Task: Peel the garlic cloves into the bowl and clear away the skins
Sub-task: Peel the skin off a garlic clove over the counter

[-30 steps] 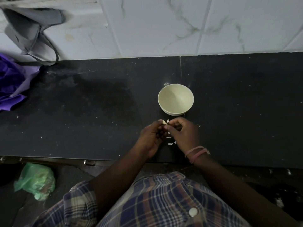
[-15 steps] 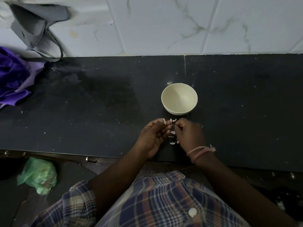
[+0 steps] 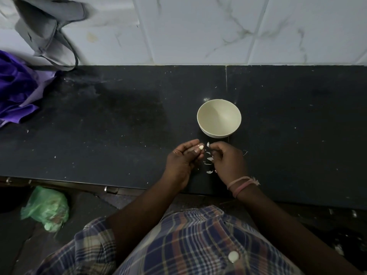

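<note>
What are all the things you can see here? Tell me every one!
bowl: one, cream, on the counter, nothing visible inside
garlic clove: one, whitish, pinched in the left fingertips
skins: several bits, white, on the counter between the hands
counter: one, black
purple cloth: one, far left of the counter
grey cloth: one, against the tiled wall
green bag: one, on the floor, lower left
left hand: holds the clove
right hand: pinches a skin piece, pink wristbands
</note>
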`<action>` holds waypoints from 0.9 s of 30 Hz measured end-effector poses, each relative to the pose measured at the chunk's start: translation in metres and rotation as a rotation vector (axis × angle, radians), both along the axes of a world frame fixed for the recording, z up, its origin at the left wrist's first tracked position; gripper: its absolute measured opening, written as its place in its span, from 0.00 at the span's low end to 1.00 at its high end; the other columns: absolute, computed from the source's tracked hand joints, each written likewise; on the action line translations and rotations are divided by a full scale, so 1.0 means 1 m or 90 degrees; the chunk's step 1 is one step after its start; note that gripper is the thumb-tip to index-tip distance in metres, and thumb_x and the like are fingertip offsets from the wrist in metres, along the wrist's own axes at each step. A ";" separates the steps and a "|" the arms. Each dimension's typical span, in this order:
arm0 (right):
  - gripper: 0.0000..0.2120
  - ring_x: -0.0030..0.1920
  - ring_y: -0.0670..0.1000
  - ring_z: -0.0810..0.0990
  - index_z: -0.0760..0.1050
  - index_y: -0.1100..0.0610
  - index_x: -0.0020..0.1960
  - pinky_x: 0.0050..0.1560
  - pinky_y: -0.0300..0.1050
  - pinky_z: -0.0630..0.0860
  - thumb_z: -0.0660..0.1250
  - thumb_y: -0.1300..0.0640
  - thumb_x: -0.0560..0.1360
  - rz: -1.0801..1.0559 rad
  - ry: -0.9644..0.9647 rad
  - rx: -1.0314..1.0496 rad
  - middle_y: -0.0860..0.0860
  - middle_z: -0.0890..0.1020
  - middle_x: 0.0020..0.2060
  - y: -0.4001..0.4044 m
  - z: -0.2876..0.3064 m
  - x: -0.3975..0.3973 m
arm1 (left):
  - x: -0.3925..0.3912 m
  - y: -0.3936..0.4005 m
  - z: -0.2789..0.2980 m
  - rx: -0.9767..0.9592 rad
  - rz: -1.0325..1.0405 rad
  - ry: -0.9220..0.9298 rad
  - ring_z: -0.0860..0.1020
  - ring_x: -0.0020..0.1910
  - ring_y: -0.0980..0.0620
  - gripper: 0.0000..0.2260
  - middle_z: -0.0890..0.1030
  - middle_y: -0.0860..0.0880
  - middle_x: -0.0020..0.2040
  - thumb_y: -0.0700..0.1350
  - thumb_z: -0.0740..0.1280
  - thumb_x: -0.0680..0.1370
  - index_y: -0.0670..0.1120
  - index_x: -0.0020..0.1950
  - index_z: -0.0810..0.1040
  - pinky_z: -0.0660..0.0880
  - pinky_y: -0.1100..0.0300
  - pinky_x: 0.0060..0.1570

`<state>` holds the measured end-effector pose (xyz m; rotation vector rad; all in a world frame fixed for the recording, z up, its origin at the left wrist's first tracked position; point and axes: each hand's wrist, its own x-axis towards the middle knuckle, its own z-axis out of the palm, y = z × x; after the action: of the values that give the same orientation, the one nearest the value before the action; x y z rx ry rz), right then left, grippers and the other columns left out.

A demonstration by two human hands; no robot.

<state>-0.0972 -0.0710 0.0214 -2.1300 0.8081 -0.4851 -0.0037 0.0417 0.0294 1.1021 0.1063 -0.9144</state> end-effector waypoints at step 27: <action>0.16 0.48 0.46 0.84 0.77 0.54 0.61 0.53 0.50 0.81 0.68 0.66 0.75 -0.027 -0.178 0.188 0.48 0.85 0.44 0.003 0.012 0.002 | 0.004 -0.009 0.005 -0.049 0.012 -0.028 0.85 0.49 0.46 0.13 0.86 0.42 0.47 0.29 0.68 0.77 0.40 0.59 0.78 0.82 0.54 0.51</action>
<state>-0.0955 -0.0680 0.0334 -1.7308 0.7160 -0.6287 0.0005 0.0332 0.0346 1.0481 0.0441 -0.8702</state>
